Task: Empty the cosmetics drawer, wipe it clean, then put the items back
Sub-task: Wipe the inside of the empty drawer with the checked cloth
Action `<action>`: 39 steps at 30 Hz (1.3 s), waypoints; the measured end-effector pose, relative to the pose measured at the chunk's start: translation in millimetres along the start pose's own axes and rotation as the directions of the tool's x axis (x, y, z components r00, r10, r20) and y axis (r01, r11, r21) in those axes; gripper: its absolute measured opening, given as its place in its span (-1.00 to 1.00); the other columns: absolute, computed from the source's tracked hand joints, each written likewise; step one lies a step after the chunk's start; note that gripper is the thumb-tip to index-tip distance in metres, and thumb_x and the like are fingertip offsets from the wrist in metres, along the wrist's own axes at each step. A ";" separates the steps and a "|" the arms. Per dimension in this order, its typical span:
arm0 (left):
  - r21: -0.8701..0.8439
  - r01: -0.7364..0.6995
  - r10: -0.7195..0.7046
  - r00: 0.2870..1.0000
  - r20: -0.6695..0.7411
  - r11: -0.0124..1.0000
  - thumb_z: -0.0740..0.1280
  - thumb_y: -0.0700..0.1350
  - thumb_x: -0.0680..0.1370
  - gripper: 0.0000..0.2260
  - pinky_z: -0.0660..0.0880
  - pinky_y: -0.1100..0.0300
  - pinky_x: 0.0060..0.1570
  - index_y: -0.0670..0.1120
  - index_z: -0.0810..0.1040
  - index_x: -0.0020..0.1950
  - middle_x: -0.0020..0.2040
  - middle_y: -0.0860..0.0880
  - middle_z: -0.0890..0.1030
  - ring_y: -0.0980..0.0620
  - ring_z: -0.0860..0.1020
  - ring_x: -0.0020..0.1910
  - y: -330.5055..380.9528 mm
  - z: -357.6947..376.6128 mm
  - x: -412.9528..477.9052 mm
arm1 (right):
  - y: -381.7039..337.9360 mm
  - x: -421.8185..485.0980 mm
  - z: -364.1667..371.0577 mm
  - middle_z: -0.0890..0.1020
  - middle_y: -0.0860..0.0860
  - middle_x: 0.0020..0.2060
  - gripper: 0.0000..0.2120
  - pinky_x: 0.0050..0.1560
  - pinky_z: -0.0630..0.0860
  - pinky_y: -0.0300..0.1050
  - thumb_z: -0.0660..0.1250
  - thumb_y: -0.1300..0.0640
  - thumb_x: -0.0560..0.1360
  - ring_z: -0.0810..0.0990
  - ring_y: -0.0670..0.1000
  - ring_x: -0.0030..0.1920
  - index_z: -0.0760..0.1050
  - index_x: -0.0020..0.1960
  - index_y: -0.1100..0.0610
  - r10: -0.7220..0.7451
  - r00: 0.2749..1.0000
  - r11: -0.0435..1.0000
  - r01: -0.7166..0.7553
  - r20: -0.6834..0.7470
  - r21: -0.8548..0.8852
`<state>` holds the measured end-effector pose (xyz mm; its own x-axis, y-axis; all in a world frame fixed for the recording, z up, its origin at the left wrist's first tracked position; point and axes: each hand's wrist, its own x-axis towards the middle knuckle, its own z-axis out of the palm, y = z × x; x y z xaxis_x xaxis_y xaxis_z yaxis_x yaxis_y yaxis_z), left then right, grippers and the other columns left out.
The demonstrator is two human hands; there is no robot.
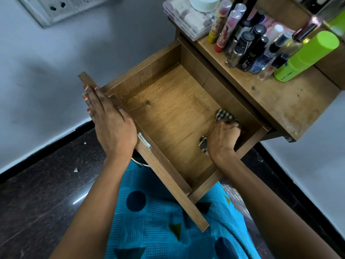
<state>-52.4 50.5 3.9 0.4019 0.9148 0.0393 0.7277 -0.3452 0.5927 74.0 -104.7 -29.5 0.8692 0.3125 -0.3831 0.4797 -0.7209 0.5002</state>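
The wooden drawer (164,109) is pulled out from the small table and holds nothing but a cloth. My right hand (222,137) grips a checked black-and-white cloth (223,115) against the drawer floor near its right wall. My left hand (110,118) lies flat with straight fingers on the drawer's front panel, at its left end. The cosmetics stand on the table top (276,101): lipsticks (226,28), dark bottles (250,49), a lime-green bottle (306,57) and a clear case (186,17) with a white jar on it.
A wall socket (56,8) sits at the upper left on the grey wall. Dark stone floor lies below, with small white scraps (75,170) on it. My blue patterned garment (168,221) fills the lower middle under the drawer.
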 end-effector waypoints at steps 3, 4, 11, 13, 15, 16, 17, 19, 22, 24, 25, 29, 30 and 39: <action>0.000 0.002 -0.002 1.000 -0.003 1.000 -0.02 -0.26 0.59 -0.51 -0.18 0.15 0.45 -0.23 -0.09 0.49 0.52 -0.17 -0.11 -0.08 -0.14 0.51 -0.2 0.3 -0.1 | 6.1 4.0 3.1 0.59 0.04 -0.04 -0.76 -0.34 0.27 -0.22 0.09 0.16 0.59 0.54 -0.01 -0.08 0.51 0.07 0.19 -0.007 1.000 1.000 0.008 0.025 -0.012; 0.003 0.002 -0.002 1.000 0.000 1.000 -0.01 -0.25 0.59 -0.51 -0.18 0.16 0.45 -0.23 -0.09 0.49 0.53 -0.16 -0.11 -0.08 -0.14 0.51 -0.3 0.1 -0.3 | 7.7 5.0 1.8 0.57 -0.01 -0.11 -0.78 -0.41 0.20 -0.24 0.10 0.17 0.58 0.51 -0.05 -0.15 0.52 0.02 0.15 -0.012 1.000 1.000 0.012 0.018 -0.003; 0.000 0.010 -0.010 1.000 0.000 1.000 0.00 -0.25 0.59 -0.51 -0.17 0.15 0.45 -0.22 -0.09 0.49 0.53 -0.16 -0.11 -0.08 -0.14 0.51 -1.0 0.2 0.9 | 13.4 5.6 -9.9 0.57 -0.02 -0.20 -0.80 -0.40 0.23 -0.24 0.10 0.20 0.58 0.49 -0.06 -0.24 0.51 -0.04 0.16 0.011 1.000 0.996 -0.010 -0.004 0.089; -0.008 0.008 -0.008 1.000 -0.006 1.000 -0.01 -0.26 0.59 -0.51 -0.16 0.14 0.45 -0.23 -0.08 0.49 0.53 -0.16 -0.11 -0.09 -0.14 0.51 -1.3 1.3 0.8 | 10.9 -0.4 -9.5 0.60 0.09 0.00 -0.73 -0.22 0.39 -0.18 0.08 0.19 0.59 0.58 0.00 -0.05 0.39 0.20 0.30 0.042 0.999 0.994 -0.041 -0.013 0.097; -0.011 0.012 -0.012 1.000 -0.007 1.000 -0.01 -0.26 0.59 -0.51 -0.16 0.13 0.46 -0.23 -0.08 0.49 0.53 -0.16 -0.11 -0.09 -0.14 0.51 -1.3 2.2 0.1 | 2.6 -10.2 -8.2 0.55 0.16 0.12 -0.59 -0.06 0.46 -0.15 0.07 0.16 0.60 0.57 0.06 0.07 0.19 0.35 0.40 0.034 0.999 0.997 -0.034 -0.002 0.074; -0.012 0.014 -0.014 1.000 -0.007 1.000 -0.01 -0.26 0.59 -0.51 -0.16 0.13 0.46 -0.23 -0.09 0.49 0.53 -0.16 -0.11 -0.09 -0.14 0.51 -1.4 2.2 -0.1 | -3.5 -16.1 -5.5 0.54 0.15 0.13 -0.57 -0.05 0.46 -0.16 0.07 0.15 0.60 0.57 0.05 0.07 0.16 0.36 0.40 0.007 1.000 0.999 -0.007 0.010 0.046; -0.011 0.015 -0.015 1.000 -0.007 1.000 -0.01 -0.26 0.59 -0.51 -0.16 0.14 0.46 -0.23 -0.09 0.49 0.53 -0.16 -0.11 -0.08 -0.14 0.51 -1.2 1.9 -0.3 | -9.8 -21.3 -1.7 0.55 0.13 0.10 -0.58 -0.11 0.45 -0.17 0.08 0.14 0.60 0.57 0.03 0.04 0.18 0.35 0.39 -0.018 0.999 1.000 0.018 0.030 0.015; -0.007 0.013 -0.013 1.000 -0.005 1.000 0.00 -0.27 0.58 -0.51 -0.16 0.13 0.46 -0.23 -0.08 0.49 0.53 -0.16 -0.11 -0.08 -0.14 0.51 -0.7 1.2 -0.1 | -17.5 -27.5 4.2 0.56 0.09 0.04 -0.60 -0.23 0.36 -0.18 0.09 0.13 0.59 0.57 0.00 -0.02 0.22 0.33 0.35 -0.029 0.998 0.999 0.030 0.058 -0.022; -0.001 0.006 -0.006 1.000 -0.008 1.000 -0.01 -0.27 0.58 -0.51 -0.15 0.13 0.47 -0.24 -0.07 0.49 0.52 -0.18 -0.10 -0.10 -0.13 0.51 -0.2 0.7 -0.7 | -10.3 -27.1 2.9 0.57 0.09 0.01 -0.53 -0.26 0.34 -0.20 0.08 0.12 0.60 0.56 -0.02 -0.05 0.11 0.39 0.38 -0.067 0.997 0.997 0.069 0.033 -0.039; -0.002 0.004 -0.004 1.000 -0.005 1.000 -0.01 -0.26 0.59 -0.52 -0.15 0.13 0.47 -0.24 -0.08 0.49 0.52 -0.17 -0.10 -0.10 -0.13 0.51 -0.2 0.3 -0.8 | 2.3 -22.2 -2.3 0.56 0.10 0.03 -0.51 -0.23 0.36 -0.19 0.11 0.12 0.59 0.55 -0.01 -0.06 0.11 0.40 0.38 -0.074 0.997 0.997 0.074 0.019 0.018; -0.003 0.004 -0.004 1.000 -0.003 1.000 -0.01 -0.26 0.59 -0.52 -0.15 0.13 0.47 -0.24 -0.08 0.49 0.52 -0.17 -0.10 -0.09 -0.13 0.51 -0.3 0.2 -0.9 | 8.4 -18.7 -4.3 0.56 0.11 0.03 -0.52 -0.21 0.36 -0.19 0.13 0.11 0.58 0.54 0.00 -0.07 0.14 0.39 0.36 -0.060 0.998 0.997 0.059 0.012 0.047; -0.017 0.006 -0.006 1.000 -0.004 1.000 -0.01 -0.25 0.60 -0.51 -0.16 0.13 0.46 -0.22 -0.10 0.49 0.53 -0.16 -0.11 -0.08 -0.14 0.51 0.1 -0.2 -1.0 | 23.0 -6.5 -6.0 0.55 0.19 0.12 -0.59 -0.05 0.47 -0.10 0.11 0.19 0.59 0.57 0.12 0.07 0.17 0.36 0.37 0.039 0.999 0.993 -0.039 0.002 0.115; -0.020 0.008 -0.008 1.000 -0.007 1.000 -0.01 -0.25 0.60 -0.52 -0.16 0.14 0.46 -0.22 -0.09 0.49 0.53 -0.16 -0.11 -0.08 -0.14 0.51 0.1 -0.1 -0.9 | 23.6 -6.6 -7.2 0.55 0.21 0.14 -0.59 0.00 0.47 -0.07 0.10 0.21 0.59 0.56 0.15 0.11 0.15 0.36 0.39 0.049 0.999 0.992 -0.050 0.005 0.117; -0.022 0.018 -0.018 1.000 -0.011 1.000 0.00 -0.28 0.58 -0.51 -0.14 0.11 0.48 -0.25 -0.07 0.49 0.52 -0.17 -0.10 -0.10 -0.13 0.51 1.1 0.9 0.3 | 6.8 -24.4 -7.0 0.54 0.14 0.09 -0.62 -0.06 0.43 -0.14 0.14 0.11 0.57 0.53 0.10 0.08 0.29 0.30 0.32 -0.061 0.996 0.996 0.066 0.066 -0.062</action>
<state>-51.0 50.3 3.9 0.3821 0.9234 0.0374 0.7228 -0.3238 0.6105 56.8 -112.8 -11.4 0.8283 0.3145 -0.4637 0.5421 -0.6590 0.5213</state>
